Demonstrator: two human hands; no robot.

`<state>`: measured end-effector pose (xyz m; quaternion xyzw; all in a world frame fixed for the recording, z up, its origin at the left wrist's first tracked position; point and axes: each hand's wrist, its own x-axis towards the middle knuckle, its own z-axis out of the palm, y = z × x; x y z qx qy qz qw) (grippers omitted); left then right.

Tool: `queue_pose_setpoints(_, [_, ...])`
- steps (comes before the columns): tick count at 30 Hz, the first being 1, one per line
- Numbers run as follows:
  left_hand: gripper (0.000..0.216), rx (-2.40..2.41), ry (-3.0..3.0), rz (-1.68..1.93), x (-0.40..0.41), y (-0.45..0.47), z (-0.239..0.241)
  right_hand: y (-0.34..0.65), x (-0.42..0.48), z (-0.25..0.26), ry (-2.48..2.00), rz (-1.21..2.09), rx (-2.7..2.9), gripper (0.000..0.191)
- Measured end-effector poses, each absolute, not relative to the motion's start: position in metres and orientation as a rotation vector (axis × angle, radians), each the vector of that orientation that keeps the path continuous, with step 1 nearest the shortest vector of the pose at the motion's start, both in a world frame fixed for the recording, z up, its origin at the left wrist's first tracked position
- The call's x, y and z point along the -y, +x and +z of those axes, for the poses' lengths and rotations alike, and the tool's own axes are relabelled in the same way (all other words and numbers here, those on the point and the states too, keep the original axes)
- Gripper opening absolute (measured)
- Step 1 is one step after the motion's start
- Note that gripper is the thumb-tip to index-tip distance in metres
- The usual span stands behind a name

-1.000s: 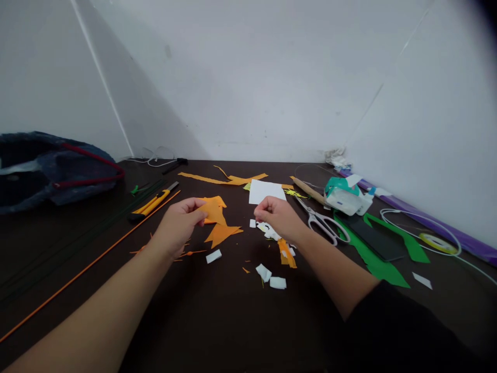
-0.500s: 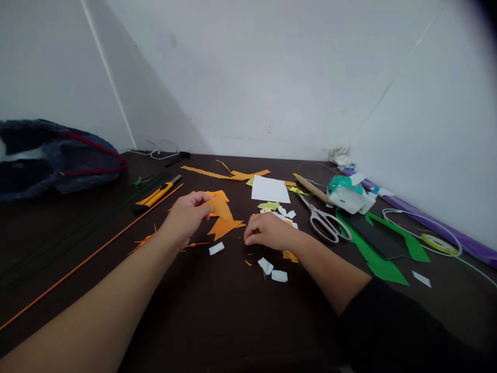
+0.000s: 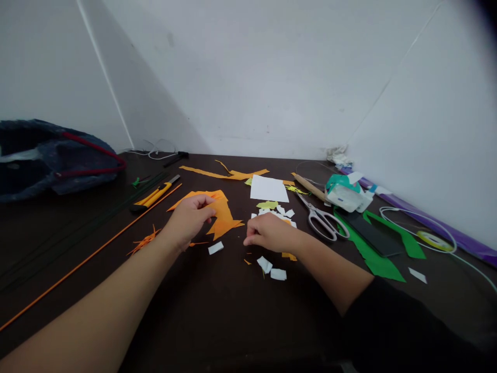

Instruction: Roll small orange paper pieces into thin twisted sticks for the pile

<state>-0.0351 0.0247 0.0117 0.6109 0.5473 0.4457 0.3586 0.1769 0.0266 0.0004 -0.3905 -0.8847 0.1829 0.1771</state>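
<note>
My left hand [image 3: 192, 217] rests at the left edge of a pile of orange paper pieces [image 3: 222, 211], thumb and index finger a little apart, touching the top piece. My right hand [image 3: 267, 233] is closed, its fingers curled and pinched just above the dark table; whatever is between the fingertips is hidden or too small to name. Small white paper scraps [image 3: 278, 274] lie in front of it, and more white pieces [image 3: 289, 213] show behind it. A white slip [image 3: 216, 248] lies between the two hands.
Scissors [image 3: 324, 223], a green paper strip [image 3: 382, 264], a black phone-like slab [image 3: 375, 235] and a tissue pack [image 3: 345, 196] lie right. A yellow cutter [image 3: 155, 196], an orange stick [image 3: 97, 248] and a bag [image 3: 58, 160] are left. A white sheet [image 3: 269, 188] lies beyond the hands.
The orange piece that my left fingers held up a little now lies flatter on the pile, and those fingers have loosened. My right hand has barely moved.
</note>
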Motion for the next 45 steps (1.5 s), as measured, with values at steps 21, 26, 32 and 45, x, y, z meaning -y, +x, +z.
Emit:
queue_pose_setpoints(21, [0.01,-1.248,1.517,0.886,-0.017,-0.014,-0.003,0.219,-0.05,0.002,-1.226,0.815,2.212,0.01])
queue_pose_setpoints(26, [0.011,-1.471,2.0,0.734,-0.02,-0.009,-0.011,0.214,-0.038,0.012,-1.036,0.884,2.521,0.012])
queue_pose_setpoints(32, [0.011,-1.327,2.425,0.819,0.002,0.004,0.001,0.216,-0.031,0.022,-0.86,0.953,2.653,0.018])
queue_pose_setpoints(45, [0.009,-1.202,2.248,0.595,0.02,0.037,-0.009,0.22,-0.034,0.025,-0.834,1.048,2.599,0.011])
